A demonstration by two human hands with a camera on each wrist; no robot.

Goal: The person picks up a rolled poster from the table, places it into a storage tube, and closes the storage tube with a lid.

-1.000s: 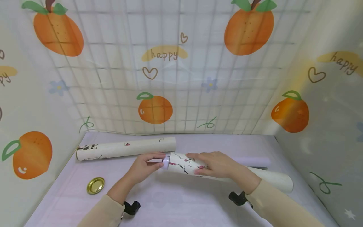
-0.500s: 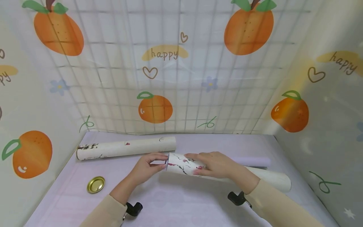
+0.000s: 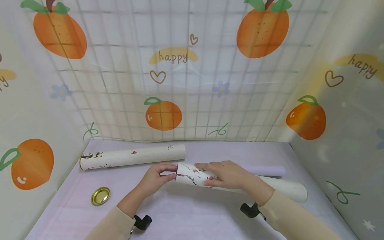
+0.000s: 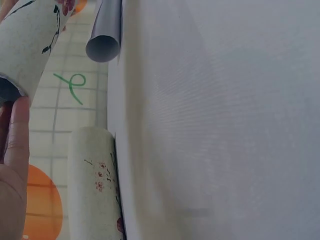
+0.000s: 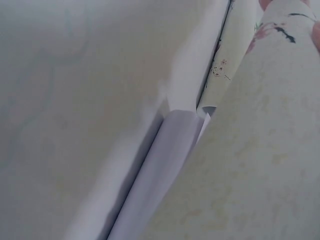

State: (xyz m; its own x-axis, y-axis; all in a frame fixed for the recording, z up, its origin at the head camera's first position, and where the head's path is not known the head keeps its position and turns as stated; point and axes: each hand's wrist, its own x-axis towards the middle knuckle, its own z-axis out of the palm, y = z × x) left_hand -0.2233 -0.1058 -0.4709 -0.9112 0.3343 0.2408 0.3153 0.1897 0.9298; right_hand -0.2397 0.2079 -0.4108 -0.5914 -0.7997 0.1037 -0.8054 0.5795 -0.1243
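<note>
A white cardboard tube (image 3: pixel 187 174) printed with blossom branches lies slanted in front of me, its far end to the right. My right hand (image 3: pixel 229 173) grips it from above near its left end. At that open end is my left hand (image 3: pixel 151 180), thumb and fingers spread across the mouth, pinching the edge of a rolled lilac paper (image 4: pixel 9 91) that sits inside. In the left wrist view, the left fingers (image 4: pixel 19 135) meet the rim; the inner roll is mostly hidden.
A second printed tube (image 3: pixel 135 157) lies at the back left. Behind my right hand rests another lilac paper roll (image 3: pixel 267 170). A gold metal lid (image 3: pixel 100 196) lies on the lilac table (image 3: pixel 168 213) at left. Patterned curtains (image 3: pixel 204 110) enclose the back and sides.
The lilac roll that stuck out of the tube's left end has slid inside, with my left hand moving slightly right along with it. My right hand keeps its hold on the tube.
</note>
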